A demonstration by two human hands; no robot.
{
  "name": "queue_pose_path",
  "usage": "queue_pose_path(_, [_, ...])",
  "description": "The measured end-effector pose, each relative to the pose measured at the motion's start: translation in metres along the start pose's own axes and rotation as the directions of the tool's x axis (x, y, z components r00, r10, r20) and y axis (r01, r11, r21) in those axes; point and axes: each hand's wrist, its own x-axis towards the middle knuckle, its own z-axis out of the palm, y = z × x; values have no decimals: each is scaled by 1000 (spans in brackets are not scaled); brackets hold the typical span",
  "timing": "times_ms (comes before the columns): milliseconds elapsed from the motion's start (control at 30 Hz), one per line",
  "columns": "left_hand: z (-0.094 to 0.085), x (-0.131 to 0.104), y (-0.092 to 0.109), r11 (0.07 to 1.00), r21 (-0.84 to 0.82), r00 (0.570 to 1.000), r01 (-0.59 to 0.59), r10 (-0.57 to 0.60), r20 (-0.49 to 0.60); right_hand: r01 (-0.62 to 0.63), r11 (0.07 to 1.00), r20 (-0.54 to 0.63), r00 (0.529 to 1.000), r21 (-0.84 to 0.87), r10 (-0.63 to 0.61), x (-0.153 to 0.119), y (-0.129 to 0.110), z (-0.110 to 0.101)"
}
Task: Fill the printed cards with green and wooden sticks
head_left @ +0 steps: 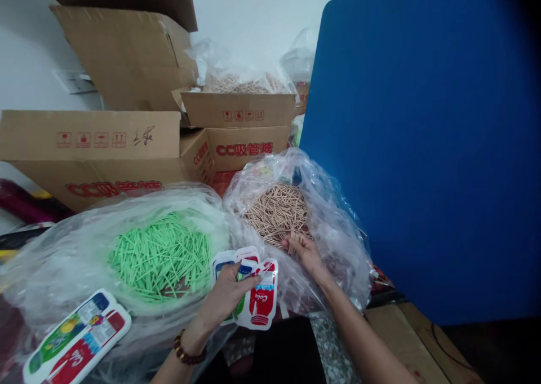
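Brown sticks (276,209), in the head view, heaped in a clear plastic bag (333,232) just beyond the right hand (305,251), with a few pinched in its closed fingers. Printed packets (262,298), one marked Cola, gripped firmly in the left hand (228,291). Left of and beyond that grip, green sticks (160,251) in another plastic bag (76,260); nearer and further left, a longer packet (80,339). Beyond both grips, cardboard boxes (127,170); to their right, a blue panel (422,147).
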Motion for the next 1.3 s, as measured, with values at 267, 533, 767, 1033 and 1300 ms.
queue_pose_path(267, [4, 6, 2, 998, -60, 996, -11, 16, 88, -93, 965, 41, 996, 247, 85, 21, -40, 7])
queue_pose_path(533, [9, 11, -2, 992, -126, 995, 21, -8, 100, -200, 980, -60, 978, -13, 198, 26, -37, 9])
queue_pose_path(767, [9, 12, -6, 996, -77, 997, 37, -32, 72, -226, 950, -105, 972, -213, 208, 41, -31, -3])
queue_pose_path(1033, [8, 13, -2, 996, -87, 994, -4, 13, 107, -142, 980, 25, 990, 141, 140, 9, -51, 13])
queue_pose_path(1300, [13, 14, 3, 996, -92, 984, -1, 17, 178, -34, 872, 79, 997, 488, -5, -38, -76, 64])
